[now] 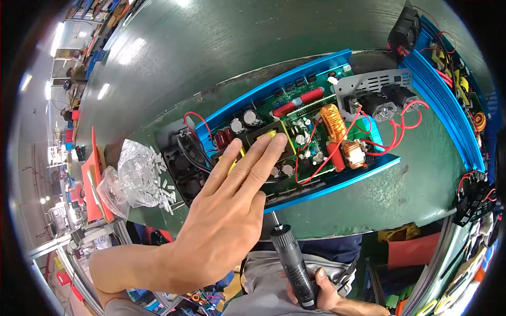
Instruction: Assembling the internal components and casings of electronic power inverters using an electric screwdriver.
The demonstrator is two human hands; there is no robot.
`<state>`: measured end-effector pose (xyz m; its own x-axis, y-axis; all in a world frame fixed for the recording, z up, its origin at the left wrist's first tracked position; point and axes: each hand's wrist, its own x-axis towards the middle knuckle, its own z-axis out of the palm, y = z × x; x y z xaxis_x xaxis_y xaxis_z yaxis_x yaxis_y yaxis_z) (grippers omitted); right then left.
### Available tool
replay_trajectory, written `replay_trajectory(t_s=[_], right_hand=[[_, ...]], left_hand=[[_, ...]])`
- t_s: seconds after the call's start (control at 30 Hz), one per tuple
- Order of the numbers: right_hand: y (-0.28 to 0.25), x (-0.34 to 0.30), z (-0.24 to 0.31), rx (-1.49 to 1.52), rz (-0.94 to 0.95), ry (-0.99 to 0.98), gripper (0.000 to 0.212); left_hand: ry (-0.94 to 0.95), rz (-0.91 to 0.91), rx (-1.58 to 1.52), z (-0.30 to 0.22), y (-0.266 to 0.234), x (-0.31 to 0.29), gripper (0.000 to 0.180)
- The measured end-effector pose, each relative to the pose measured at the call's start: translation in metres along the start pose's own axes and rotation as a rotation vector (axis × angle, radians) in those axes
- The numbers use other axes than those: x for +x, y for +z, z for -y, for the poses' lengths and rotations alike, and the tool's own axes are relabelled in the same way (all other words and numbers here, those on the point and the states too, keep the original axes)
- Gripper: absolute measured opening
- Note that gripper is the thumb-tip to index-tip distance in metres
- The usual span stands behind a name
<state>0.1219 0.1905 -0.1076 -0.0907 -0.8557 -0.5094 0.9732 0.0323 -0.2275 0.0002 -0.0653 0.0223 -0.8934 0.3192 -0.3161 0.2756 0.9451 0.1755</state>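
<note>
My left hand [226,221] lies with fingers stretched out over a transformer with yellow tape [286,149], on the green circuit board [311,131] of an open power unit. Blue metal side walls [348,176] flank this board. Wrapped in my right hand [326,292] is a black electric screwdriver [291,255], tilted, its bit pointing up at the near blue wall; my left hand and the wall's edge leave the exact contact unclear. Fans [182,163] sit at the unit's left end. A grey slotted end plate [363,87] with red wires [395,131] stands at its right.
A clear plastic bag [137,168] with small white pieces [167,192] spilling out lies left of the unit. Another blue-walled unit [448,100] stands at the right. The green table's near edge [369,231] runs just in front of me.
</note>
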Motion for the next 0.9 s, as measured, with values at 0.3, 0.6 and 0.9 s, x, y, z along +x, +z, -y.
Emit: replay_trajectory(t_s=[0.3,0.6,0.9], right_hand=[[-0.004,-0.001,-0.001,-0.063,-0.049,-0.058,0.112],[-0.011,0.007,-0.016,0.113,-0.030,0.025,0.083],[-0.035,-0.025,-0.010,-0.709,-0.475,-0.290,0.088]], left_hand=[[-0.095,-0.023,-0.173,-0.008,0.008,-0.028,0.026],[-0.084,-0.219,-0.061,-0.008,0.027,-0.041,0.028],[-0.274,-0.747,-0.123,0.015,0.060,-0.075,0.036]])
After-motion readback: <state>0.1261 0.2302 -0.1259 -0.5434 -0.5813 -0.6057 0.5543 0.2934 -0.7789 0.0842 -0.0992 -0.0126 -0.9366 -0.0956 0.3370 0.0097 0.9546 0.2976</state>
